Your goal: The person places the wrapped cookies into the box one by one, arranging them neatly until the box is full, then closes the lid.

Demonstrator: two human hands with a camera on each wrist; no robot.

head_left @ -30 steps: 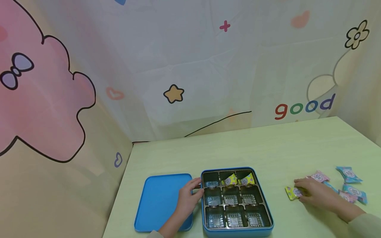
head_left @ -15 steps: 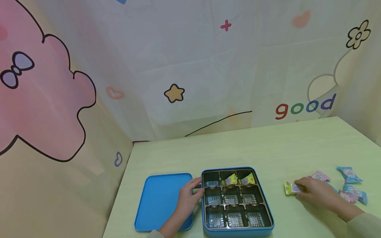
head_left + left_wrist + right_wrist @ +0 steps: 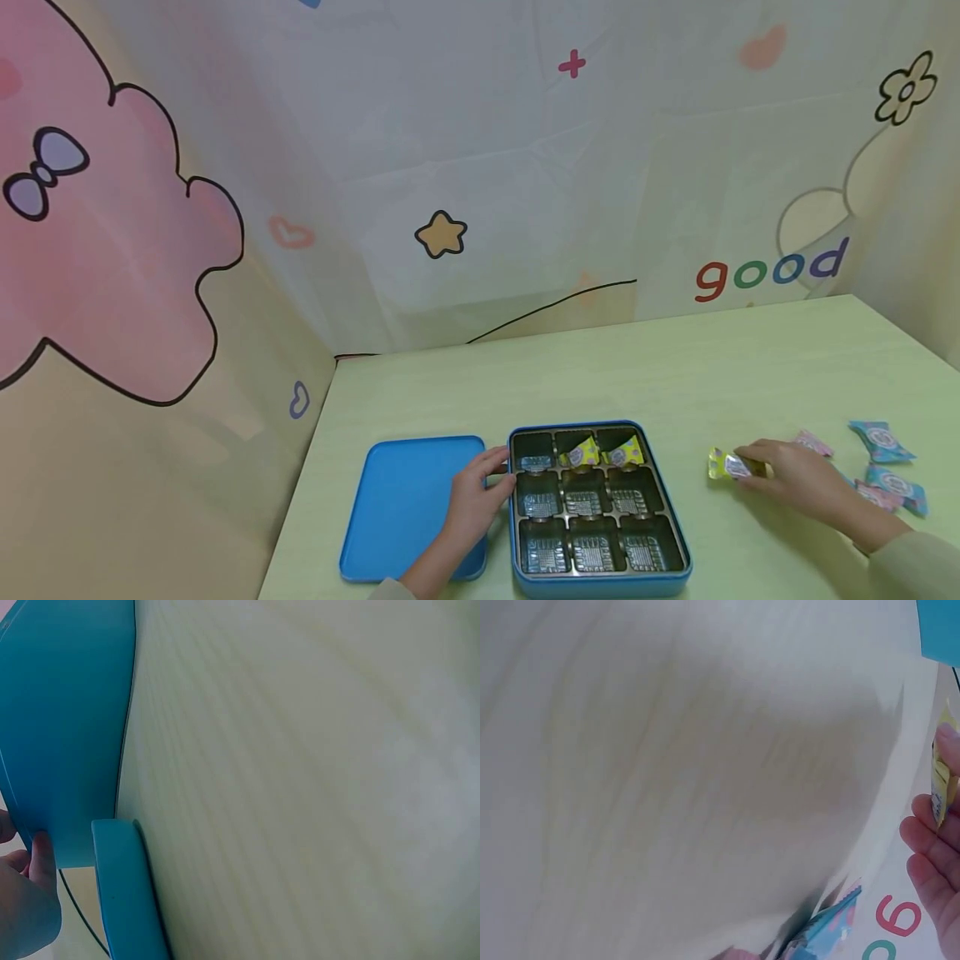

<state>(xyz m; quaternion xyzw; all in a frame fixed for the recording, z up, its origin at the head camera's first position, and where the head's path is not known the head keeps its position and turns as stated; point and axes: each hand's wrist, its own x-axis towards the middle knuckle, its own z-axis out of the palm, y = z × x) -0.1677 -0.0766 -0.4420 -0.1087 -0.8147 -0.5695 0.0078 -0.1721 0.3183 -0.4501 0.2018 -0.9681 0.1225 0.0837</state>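
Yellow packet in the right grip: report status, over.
Right grip pinching yellow packet, outside blue box. Left grip touching box's left side. No obstacle visible between packet and box.

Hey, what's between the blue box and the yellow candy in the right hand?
Only bare table shows between the blue box and the held yellow candy, in the head view.

Soft, muted light over the worktop (image 3: 525, 385)

Below the right hand (image 3: 804, 483), a faint shadow spreads towards the worktop's near edge; glints dot the divided tray (image 3: 587, 519). The 2 wrist views look hazy, the right crossed by a broad, blurred shadow.
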